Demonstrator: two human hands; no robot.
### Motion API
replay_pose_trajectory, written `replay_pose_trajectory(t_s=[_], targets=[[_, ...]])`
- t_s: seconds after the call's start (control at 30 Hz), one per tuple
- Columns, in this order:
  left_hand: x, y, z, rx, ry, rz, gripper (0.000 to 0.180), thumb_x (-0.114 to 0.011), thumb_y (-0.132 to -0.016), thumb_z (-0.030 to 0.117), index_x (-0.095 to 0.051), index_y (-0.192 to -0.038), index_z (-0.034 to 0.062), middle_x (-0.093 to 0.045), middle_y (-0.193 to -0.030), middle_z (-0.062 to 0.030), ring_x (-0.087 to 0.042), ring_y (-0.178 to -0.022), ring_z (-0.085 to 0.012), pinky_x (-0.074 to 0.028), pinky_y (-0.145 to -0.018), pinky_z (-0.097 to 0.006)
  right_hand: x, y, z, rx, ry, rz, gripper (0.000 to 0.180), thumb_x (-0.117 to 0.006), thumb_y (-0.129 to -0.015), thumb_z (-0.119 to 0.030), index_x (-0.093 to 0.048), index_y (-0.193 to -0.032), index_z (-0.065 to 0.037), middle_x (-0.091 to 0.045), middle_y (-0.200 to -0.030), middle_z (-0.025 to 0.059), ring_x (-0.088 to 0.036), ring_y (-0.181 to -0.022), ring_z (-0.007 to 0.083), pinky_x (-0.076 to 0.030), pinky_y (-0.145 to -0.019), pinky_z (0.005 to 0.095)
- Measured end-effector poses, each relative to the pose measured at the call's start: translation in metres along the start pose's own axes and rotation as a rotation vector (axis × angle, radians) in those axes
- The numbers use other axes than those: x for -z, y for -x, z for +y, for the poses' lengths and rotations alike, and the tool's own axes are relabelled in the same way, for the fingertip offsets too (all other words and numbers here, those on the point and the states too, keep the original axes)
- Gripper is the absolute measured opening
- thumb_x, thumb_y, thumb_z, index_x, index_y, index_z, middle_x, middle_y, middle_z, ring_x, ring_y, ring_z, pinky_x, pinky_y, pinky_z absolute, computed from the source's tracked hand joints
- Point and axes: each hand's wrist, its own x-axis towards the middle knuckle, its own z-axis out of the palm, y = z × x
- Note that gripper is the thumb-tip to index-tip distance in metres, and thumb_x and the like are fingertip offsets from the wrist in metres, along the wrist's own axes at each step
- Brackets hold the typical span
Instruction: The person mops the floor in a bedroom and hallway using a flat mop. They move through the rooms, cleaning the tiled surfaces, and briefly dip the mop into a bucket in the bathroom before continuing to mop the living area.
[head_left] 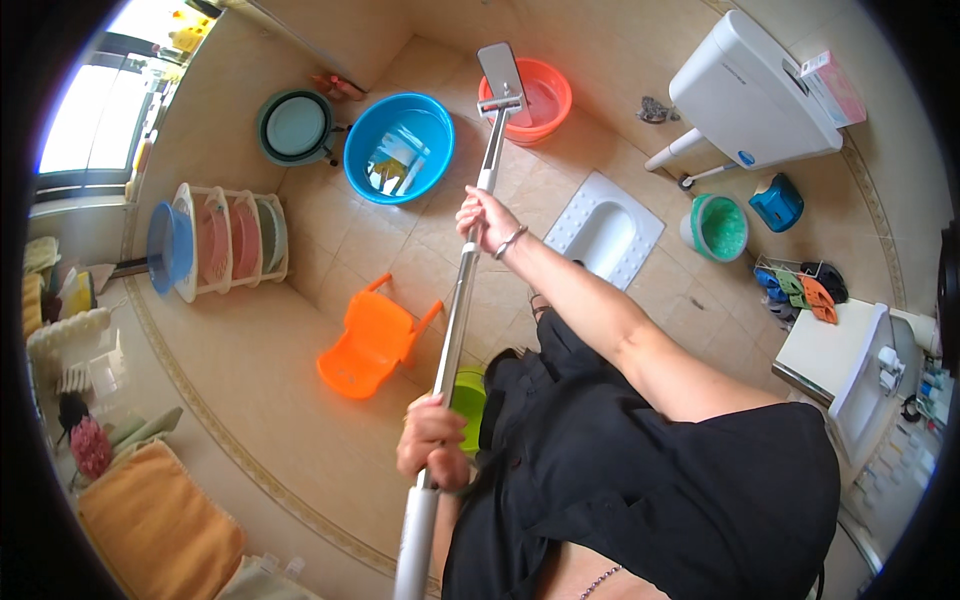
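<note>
Flat mop (455, 320) in a two-handed grip, its near end cut off at the lower edge; its head (501, 70), right of the blue basin (420, 120), hides part of a red basin (550, 95), and whether these touch cannot be told. The person's right hand (487, 220) is closed around the shaft near the blue basin, the left hand (432, 440), slightly blurred, farther from it. Counted on the blue basin's near side: one orange chair (362, 342) and one green bucket (468, 400), partly hidden by black clothing (600, 450).
</note>
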Motion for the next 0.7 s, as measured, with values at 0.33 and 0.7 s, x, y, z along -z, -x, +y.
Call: replay_pose_trajectory(t_s=[0.33, 0.7], targets=[[0.033, -0.121, 0.018, -0.146, 0.182, -0.003, 0.041, -0.054, -0.098, 0.041, -0.033, -0.074, 0.0135, -0.034, -0.054, 0.0017, -0.036, -0.053, -0.0117, -0.042, -0.065, -0.034, -0.066, 0.0, 0.068, 0.076, -0.23, -0.096, 0.031, -0.056, -0.094, -0.022, -0.04, -0.069, -0.016, -0.038, -0.057, -0.0059, -0.041, -0.055, 0.0084, -0.04, -0.056, 0.0246], [-0.003, -0.259, -0.121, 0.021, 0.418, -0.467, 0.044, -0.054, -0.098, 0.029, -0.038, -0.061, 0.0108, -0.038, -0.052, -0.0009, -0.036, -0.046, -0.0138, -0.038, -0.053, -0.033, -0.134, -0.068, 0.064, 0.364, -0.268, -0.102, 0.02, -0.058, -0.093, -0.022, -0.047, -0.078, -0.013, -0.05, -0.072, -0.0003, -0.052, -0.066, 0.0131, -0.047, -0.066, 0.0291]])
